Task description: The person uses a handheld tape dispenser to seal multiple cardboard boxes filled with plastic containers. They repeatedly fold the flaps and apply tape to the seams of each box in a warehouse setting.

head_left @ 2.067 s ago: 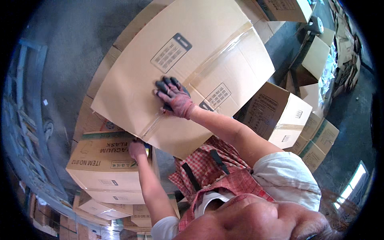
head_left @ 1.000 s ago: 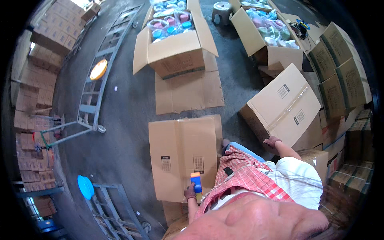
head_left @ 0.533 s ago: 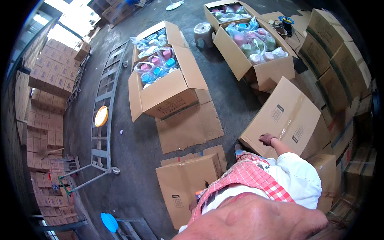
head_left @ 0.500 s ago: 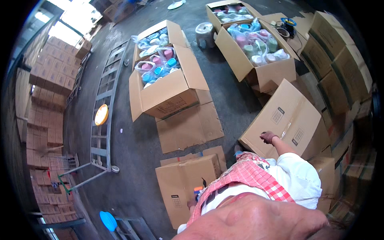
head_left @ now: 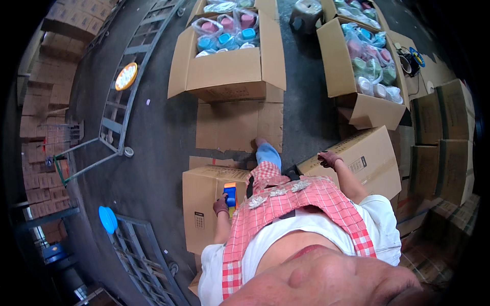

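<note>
In my gloved left hand (head_left: 221, 205) is a blue and orange tape dispenser (head_left: 230, 194), with the fingers closed round it. It is over a closed brown carton (head_left: 198, 204) that stands at my left side. My right hand (head_left: 330, 159), also in a dark reddish glove, has its fingers curled over a second closed carton (head_left: 375, 166) at my right. Whether they grip anything or touch the carton is not clear. A flattened cardboard sheet (head_left: 229, 127) lies on the floor ahead, by my foot.
Open cartons (head_left: 224, 71) (head_left: 334, 66) of bagged colourful cups stand ahead. A grey stool (head_left: 305, 15) is between them. Metal trolleys (head_left: 137, 81) (head_left: 153, 255) are at left, with an orange basin (head_left: 126, 76) and a blue stool top (head_left: 107, 220). Stacked cartons (head_left: 451, 148) line the right.
My view has shifted, and one foot now shows in front. The left hand with the tape dispenser has come fully into sight. The right-hand carton appears lower and turned, with my right hand still over it.
</note>
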`<act>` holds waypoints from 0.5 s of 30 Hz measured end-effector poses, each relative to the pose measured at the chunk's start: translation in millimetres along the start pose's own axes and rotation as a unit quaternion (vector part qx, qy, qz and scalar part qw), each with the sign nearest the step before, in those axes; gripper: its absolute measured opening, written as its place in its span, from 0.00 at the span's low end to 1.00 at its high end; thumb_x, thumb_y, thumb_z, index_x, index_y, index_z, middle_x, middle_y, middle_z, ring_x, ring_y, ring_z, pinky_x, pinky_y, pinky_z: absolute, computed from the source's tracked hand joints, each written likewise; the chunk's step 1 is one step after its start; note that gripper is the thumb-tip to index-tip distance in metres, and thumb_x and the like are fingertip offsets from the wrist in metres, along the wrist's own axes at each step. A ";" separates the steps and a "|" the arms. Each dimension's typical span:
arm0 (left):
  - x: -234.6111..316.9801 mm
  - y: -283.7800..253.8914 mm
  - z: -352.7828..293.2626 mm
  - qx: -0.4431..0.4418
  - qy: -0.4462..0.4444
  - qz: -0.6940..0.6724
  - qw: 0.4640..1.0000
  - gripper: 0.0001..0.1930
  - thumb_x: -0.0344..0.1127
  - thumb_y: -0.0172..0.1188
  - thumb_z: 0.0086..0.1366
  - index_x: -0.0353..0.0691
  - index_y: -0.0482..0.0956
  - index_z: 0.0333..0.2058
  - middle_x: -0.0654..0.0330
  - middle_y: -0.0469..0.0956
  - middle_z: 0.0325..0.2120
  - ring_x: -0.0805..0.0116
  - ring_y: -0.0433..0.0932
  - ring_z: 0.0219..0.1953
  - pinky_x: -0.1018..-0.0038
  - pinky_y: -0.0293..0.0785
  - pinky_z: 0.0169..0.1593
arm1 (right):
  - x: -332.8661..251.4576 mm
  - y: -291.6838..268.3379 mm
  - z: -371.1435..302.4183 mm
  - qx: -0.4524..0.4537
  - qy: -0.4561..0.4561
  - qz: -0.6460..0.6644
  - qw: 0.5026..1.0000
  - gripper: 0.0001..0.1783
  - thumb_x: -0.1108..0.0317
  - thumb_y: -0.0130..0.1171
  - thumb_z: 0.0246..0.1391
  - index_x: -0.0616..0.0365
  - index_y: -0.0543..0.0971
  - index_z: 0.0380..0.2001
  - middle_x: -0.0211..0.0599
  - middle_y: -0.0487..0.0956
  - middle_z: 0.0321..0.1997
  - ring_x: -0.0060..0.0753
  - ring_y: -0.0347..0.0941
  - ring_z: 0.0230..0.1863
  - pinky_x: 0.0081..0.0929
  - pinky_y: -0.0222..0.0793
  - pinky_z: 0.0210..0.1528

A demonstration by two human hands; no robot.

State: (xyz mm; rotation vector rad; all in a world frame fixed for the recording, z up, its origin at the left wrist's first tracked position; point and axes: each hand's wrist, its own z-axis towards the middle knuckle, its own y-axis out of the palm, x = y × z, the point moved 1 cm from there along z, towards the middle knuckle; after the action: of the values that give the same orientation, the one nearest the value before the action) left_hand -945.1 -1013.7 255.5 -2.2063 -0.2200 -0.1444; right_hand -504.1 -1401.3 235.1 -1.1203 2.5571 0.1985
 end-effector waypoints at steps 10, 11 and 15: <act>94.7 -86.3 106.8 0.030 0.039 -0.113 0.992 0.23 0.49 0.62 0.43 0.31 0.79 0.28 0.51 0.78 0.27 0.64 0.75 0.30 0.71 0.68 0.39 | -219.5 15.2 74.1 0.167 -0.054 -0.160 0.971 0.21 0.50 0.46 0.50 0.57 0.76 0.32 0.45 0.75 0.32 0.42 0.72 0.33 0.35 0.67 0.34; 121.4 -98.4 119.3 0.022 0.039 -0.126 0.991 0.22 0.48 0.62 0.43 0.31 0.79 0.28 0.52 0.78 0.27 0.64 0.75 0.29 0.71 0.68 0.39 | -241.7 16.3 89.9 0.202 -0.122 -0.228 0.945 0.22 0.49 0.47 0.49 0.58 0.75 0.35 0.46 0.74 0.36 0.45 0.70 0.39 0.35 0.65 0.39; 221.7 -151.1 140.7 0.023 -0.018 -0.281 0.959 0.20 0.40 0.63 0.43 0.28 0.77 0.30 0.57 0.77 0.27 0.68 0.74 0.29 0.71 0.68 0.35 | -364.7 57.4 114.5 0.257 -0.142 -0.177 0.939 0.29 0.46 0.51 0.43 0.62 0.74 0.37 0.51 0.74 0.41 0.50 0.69 0.44 0.35 0.64 0.44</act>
State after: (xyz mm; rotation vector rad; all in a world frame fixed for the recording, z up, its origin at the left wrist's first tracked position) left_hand -756.6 -788.4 329.4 -2.0462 -0.8601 -0.4058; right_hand -287.4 -1082.2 260.0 -1.2034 1.9442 -0.3542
